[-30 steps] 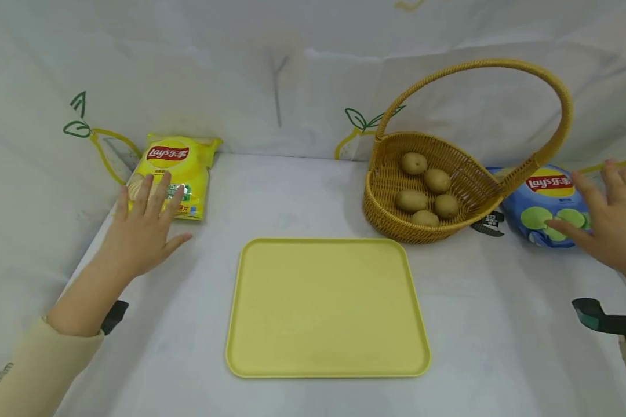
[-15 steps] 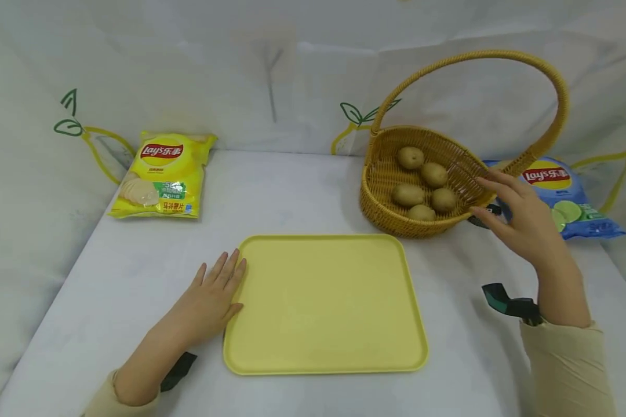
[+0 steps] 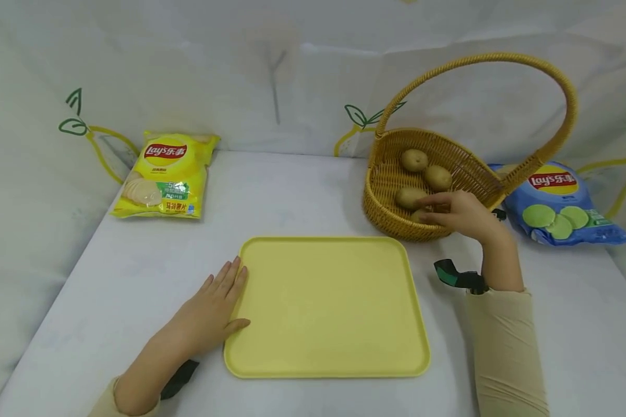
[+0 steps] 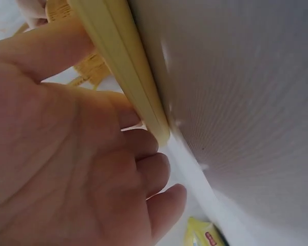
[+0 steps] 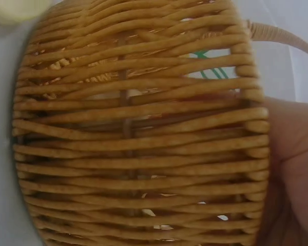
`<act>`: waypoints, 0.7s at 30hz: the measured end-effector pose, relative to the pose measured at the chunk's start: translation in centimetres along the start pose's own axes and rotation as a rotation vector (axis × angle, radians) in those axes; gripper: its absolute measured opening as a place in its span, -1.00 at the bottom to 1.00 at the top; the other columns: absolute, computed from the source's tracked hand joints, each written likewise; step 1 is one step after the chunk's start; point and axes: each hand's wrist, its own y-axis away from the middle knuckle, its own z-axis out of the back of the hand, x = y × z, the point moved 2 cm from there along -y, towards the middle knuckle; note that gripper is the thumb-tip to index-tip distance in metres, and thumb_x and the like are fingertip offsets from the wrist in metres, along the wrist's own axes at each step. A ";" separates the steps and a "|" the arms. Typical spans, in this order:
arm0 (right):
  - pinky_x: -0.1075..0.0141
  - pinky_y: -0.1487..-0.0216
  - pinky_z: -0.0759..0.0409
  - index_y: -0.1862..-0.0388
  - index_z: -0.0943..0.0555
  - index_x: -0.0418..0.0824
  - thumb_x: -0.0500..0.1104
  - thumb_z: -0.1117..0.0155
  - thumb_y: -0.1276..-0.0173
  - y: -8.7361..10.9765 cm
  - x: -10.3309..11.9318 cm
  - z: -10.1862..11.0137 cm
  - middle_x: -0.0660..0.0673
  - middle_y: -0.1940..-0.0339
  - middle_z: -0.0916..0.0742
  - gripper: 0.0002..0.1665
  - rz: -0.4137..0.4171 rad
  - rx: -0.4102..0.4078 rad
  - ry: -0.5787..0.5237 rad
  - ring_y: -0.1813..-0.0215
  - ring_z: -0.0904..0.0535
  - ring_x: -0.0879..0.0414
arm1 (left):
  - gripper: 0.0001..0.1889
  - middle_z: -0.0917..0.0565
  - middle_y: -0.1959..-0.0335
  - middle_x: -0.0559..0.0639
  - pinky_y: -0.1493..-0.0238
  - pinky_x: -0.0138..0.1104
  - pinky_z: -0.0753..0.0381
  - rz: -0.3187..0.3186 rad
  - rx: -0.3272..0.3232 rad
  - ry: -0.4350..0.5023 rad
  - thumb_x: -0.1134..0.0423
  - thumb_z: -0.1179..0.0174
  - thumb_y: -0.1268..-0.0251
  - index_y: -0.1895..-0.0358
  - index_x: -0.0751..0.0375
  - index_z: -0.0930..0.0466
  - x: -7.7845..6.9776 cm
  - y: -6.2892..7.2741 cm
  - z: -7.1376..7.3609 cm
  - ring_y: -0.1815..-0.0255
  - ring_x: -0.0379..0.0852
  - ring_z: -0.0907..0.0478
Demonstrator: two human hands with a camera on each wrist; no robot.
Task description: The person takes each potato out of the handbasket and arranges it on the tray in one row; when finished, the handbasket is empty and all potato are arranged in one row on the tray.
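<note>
I saw the person's left hand [image 3: 203, 318] with its fingers nearly straight and thumb spread, the fingertips touching the near-side rim of the yellow tray [image 3: 326, 307], which stretched away on the thumb side. The right hand [image 3: 461, 214] reached into the wicker basket [image 3: 388, 225], its fingers bent and the thumb apart from them, right at the front potato [image 3: 416, 217]. Whether they gripped it I could not tell (the weave hid the fingertips on my right wrist feed). Three other potatoes [image 3: 437, 178] lay in there, at and beyond those fingertips. The blue chip bag [image 3: 558, 202] lay to the right of these fingers, the yellow chip bag [image 3: 164, 176] well beyond the left ones.
</note>
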 end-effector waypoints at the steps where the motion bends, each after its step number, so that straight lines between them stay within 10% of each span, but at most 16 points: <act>1: 0.21 0.12 -0.50 -0.11 -0.60 -0.30 -0.03 -0.26 -0.33 -0.2 -0.1 -0.1 -0.27 0.03 -0.69 -0.53 -0.020 0.008 -0.008 0.05 -0.56 -0.08 | -0.11 0.15 -0.47 0.39 -0.31 0.16 -0.07 -0.003 0.000 0.009 -0.02 -0.16 -0.29 -0.43 0.50 0.07 0.0 0.1 -0.2 -0.46 0.30 0.14; 21: -0.02 0.19 -0.52 0.01 -0.61 -0.38 -0.01 -0.36 -0.22 -1.4 -0.2 -0.4 -0.32 0.12 -0.69 -0.49 -0.148 0.056 0.098 0.16 -0.58 -0.16 | -0.07 0.15 -0.47 0.40 -0.34 0.09 -0.08 -0.003 -0.048 -0.031 -0.09 -0.13 -0.30 -0.41 0.57 0.08 -1.2 -0.6 -0.4 -0.47 0.25 0.14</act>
